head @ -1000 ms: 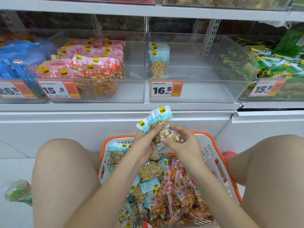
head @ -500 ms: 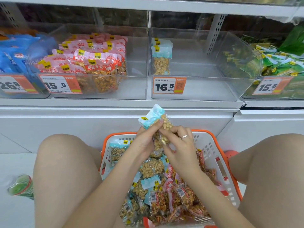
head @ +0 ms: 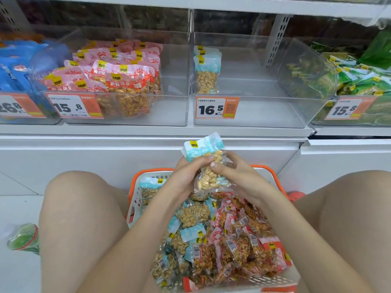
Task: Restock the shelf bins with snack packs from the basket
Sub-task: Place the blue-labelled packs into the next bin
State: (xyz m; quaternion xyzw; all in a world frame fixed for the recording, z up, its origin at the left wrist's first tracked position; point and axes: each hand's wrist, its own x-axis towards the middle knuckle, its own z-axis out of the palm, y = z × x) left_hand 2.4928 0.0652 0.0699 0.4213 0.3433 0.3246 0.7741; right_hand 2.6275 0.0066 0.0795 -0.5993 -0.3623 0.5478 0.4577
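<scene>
Both hands are working one item here: the left hand (head: 186,176) is curling its fingers round the light-blue peanut pack (head: 208,166), and the right hand (head: 234,176) is pinching the same pack from the other side, thumb pressing on its clear window. The pack is standing roughly upright between the two grips, blue header on top, raised above the orange-rimmed basket (head: 266,172). Directly below the grips, the basket is sitting between the person's bare knees, heaped with more blue peanut packs (head: 193,214) to the left and pink-red peanut packs (head: 243,246) to the right. Up and ahead of the grips, the clear shelf bin (head: 264,98) with the 16.5 price tag (head: 216,107) is holding just a few matching blue packs (head: 207,70), standing at its left wall. Further left, the 15.8 bin (head: 175,106) is carrying a stack of pink packs (head: 118,70). Far right, green packs (head: 359,79) are filling another bin.
</scene>
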